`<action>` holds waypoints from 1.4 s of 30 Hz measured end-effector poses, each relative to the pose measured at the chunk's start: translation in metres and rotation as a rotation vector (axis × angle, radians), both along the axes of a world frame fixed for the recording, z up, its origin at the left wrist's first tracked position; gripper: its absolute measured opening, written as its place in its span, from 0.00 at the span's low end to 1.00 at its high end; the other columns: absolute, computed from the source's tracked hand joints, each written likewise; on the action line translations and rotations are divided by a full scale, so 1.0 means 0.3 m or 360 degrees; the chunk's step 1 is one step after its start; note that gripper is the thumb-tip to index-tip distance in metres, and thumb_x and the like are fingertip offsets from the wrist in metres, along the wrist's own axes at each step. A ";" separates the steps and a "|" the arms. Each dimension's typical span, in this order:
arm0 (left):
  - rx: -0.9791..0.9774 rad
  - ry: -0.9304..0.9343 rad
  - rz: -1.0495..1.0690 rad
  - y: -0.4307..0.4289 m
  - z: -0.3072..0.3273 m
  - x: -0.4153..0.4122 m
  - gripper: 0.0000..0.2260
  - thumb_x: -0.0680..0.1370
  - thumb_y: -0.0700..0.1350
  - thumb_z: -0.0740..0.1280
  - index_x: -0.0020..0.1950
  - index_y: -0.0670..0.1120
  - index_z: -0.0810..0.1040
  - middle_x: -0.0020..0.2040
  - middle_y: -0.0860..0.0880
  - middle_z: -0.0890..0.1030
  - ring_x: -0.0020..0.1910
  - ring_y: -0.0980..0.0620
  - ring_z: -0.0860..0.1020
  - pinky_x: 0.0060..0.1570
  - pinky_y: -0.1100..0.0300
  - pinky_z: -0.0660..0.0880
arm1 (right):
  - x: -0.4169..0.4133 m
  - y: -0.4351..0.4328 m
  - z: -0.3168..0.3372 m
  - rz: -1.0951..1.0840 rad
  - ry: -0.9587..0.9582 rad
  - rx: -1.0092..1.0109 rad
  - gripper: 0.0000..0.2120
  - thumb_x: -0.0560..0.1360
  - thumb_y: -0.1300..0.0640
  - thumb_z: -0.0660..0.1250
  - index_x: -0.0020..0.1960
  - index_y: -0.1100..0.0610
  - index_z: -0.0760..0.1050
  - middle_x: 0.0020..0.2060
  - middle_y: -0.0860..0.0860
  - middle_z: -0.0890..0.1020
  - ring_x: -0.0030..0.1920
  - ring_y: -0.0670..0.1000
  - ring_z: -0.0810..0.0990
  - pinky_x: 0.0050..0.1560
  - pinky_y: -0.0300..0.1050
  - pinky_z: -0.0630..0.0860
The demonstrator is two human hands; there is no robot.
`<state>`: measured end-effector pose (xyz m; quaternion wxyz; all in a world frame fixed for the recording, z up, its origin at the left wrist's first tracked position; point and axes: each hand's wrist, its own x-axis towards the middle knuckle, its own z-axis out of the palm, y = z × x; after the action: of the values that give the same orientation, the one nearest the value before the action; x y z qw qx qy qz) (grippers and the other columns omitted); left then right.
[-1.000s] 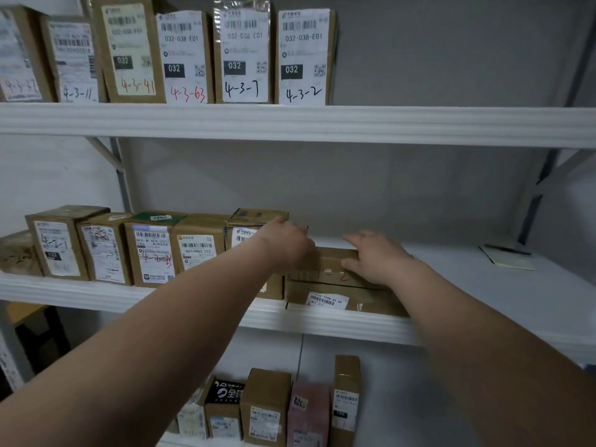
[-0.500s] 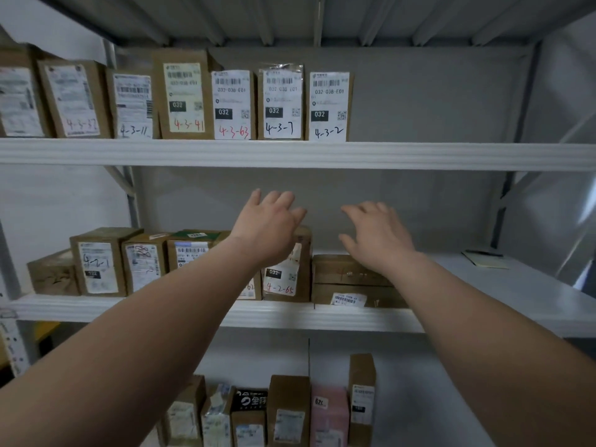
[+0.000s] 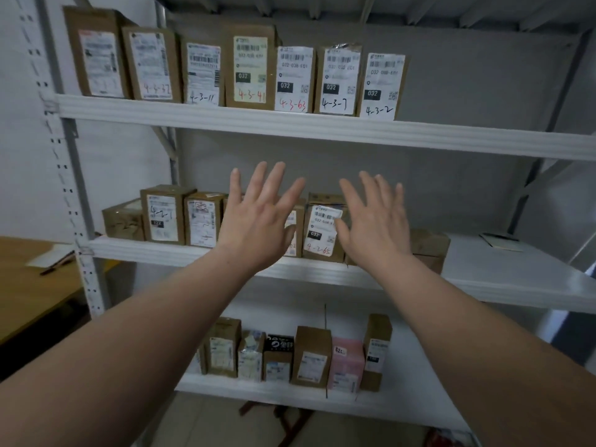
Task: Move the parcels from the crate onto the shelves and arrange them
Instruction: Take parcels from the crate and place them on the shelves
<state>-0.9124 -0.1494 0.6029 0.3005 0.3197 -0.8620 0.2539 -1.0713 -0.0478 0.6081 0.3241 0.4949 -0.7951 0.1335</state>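
Both my hands are raised in front of the middle shelf [image 3: 516, 285] with fingers spread and nothing in them. My left hand [image 3: 258, 217] hides part of a row of upright brown parcels [image 3: 164, 216]. My right hand [image 3: 374, 221] hovers beside the parcel marked 4-2-65 [image 3: 321, 232] and covers most of a flat brown box [image 3: 430, 248] lying on its side at the row's right end. The top shelf [image 3: 322, 130] carries several labelled parcels, ending with 4-3-2 [image 3: 382, 87]. No crate is in view.
The bottom shelf [image 3: 403, 401] holds several small parcels, one pink [image 3: 345, 366]. A notepad [image 3: 501, 241] lies at the middle shelf's far right. A wooden desk [image 3: 29, 285] with paper and a pen stands left of the rack's perforated upright [image 3: 69, 195].
My hands have lifted off the flat box on the middle shelf and drawn back with fingers spread. The view has tilted up and pulled away, showing more of the rack.
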 end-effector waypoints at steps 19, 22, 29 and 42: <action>0.0612 -0.0073 0.0953 0.301 -0.424 0.542 0.37 0.79 0.64 0.58 0.79 0.59 0.38 0.80 0.44 0.40 0.78 0.38 0.39 0.73 0.35 0.42 | 0.383 0.015 -0.380 0.0662 -0.0049 0.0430 0.33 0.81 0.41 0.54 0.80 0.50 0.44 0.80 0.57 0.45 0.79 0.60 0.42 0.75 0.63 0.40; 0.0668 -0.0012 0.1117 0.380 -0.464 0.727 0.38 0.78 0.64 0.60 0.79 0.58 0.40 0.80 0.44 0.42 0.78 0.38 0.41 0.73 0.35 0.44 | 0.550 0.031 -0.429 0.0834 -0.0080 0.0484 0.33 0.81 0.42 0.54 0.80 0.50 0.46 0.79 0.58 0.45 0.79 0.61 0.42 0.76 0.64 0.41; 0.0781 0.0110 0.1452 0.584 -0.559 1.173 0.39 0.78 0.62 0.63 0.80 0.58 0.42 0.80 0.42 0.45 0.78 0.39 0.45 0.74 0.39 0.47 | 1.024 0.120 -0.512 0.1246 -0.0098 0.0639 0.33 0.82 0.42 0.54 0.81 0.50 0.44 0.80 0.57 0.45 0.79 0.60 0.42 0.76 0.63 0.39; 0.1126 0.0160 0.2034 1.082 -0.791 2.128 0.39 0.77 0.62 0.63 0.79 0.58 0.41 0.79 0.41 0.44 0.78 0.39 0.46 0.75 0.39 0.47 | 2.058 0.430 -0.799 0.1715 -0.0068 0.0972 0.34 0.82 0.42 0.54 0.80 0.49 0.41 0.80 0.57 0.44 0.79 0.59 0.42 0.76 0.62 0.39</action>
<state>-0.2739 0.1753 0.3657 0.0118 0.8494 -0.5229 0.0709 -0.4539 0.0811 0.3685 0.0388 0.8945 -0.4421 0.0546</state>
